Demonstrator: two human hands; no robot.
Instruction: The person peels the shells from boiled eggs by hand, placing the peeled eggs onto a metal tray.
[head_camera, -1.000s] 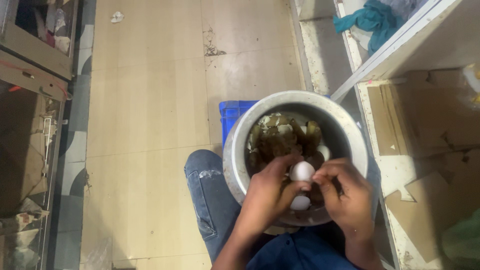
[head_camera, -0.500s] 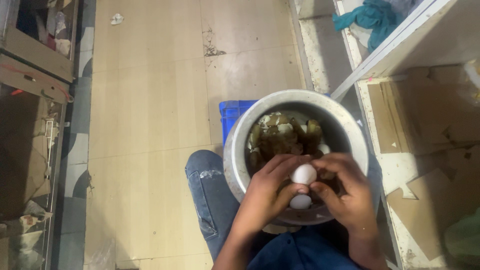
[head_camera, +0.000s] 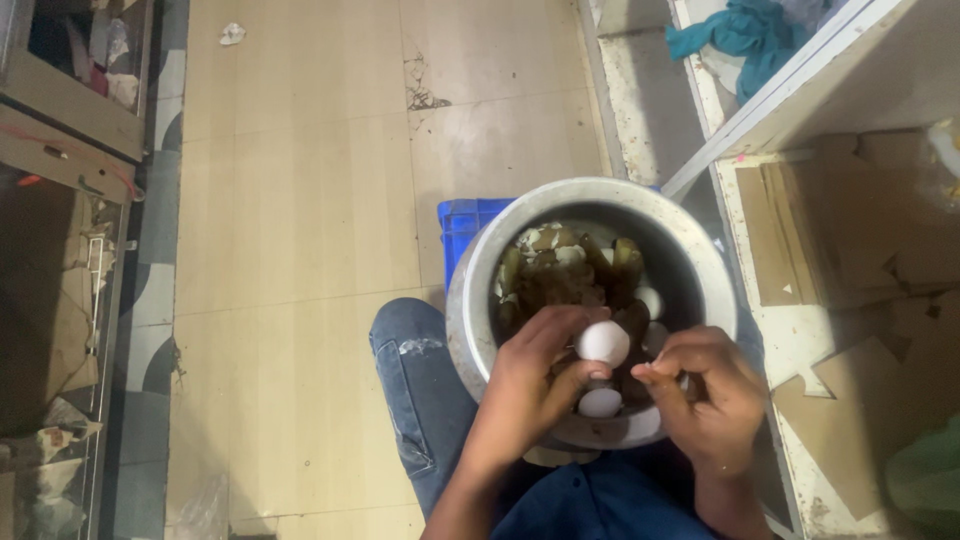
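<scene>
The left hand (head_camera: 530, 385) is pinching 1 white egg (head_camera: 602, 342) over the metal pot (head_camera: 470, 300); the right hand (head_camera: 705, 400) is apparently picking at it, and the slick egg could be slipping into the peelings (head_camera: 545, 280).

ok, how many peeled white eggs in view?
3 clear: one in the left hand at, one below it in the pot at, one by the far wall at. More may be hidden under shells and hands.

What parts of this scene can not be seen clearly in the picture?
- Head view: the lower half of the white egg, covered by the left hand.
- Bottom of the metal pot: hidden by peels and both hands.
- Right hand: what its fingertips pinch is too small.
- Blue crate: mostly behind the pot.
</scene>
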